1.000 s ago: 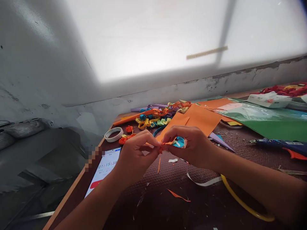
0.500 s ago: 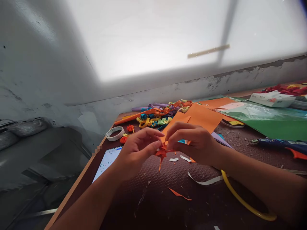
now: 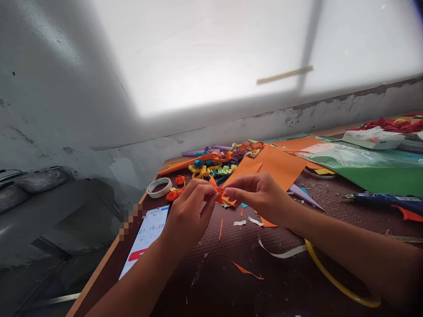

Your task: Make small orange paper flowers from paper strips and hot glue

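- Orange paper piece: small, angular, partly hidden; above the desk.
- Left hand, right hand: fingers of both pinched on it.
- Orange sheets beyond: flat, smooth.
- Desk dark, pebbled; tape roll pale, ring-shaped.

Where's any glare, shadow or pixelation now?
Head view: glare whitens the wall, a shadow band crossing it upper right; head view: tabletop darkens toward the bottom, pixel blocks cover part of its left edge, phone digits legible, orange piece partly hidden by fingers.
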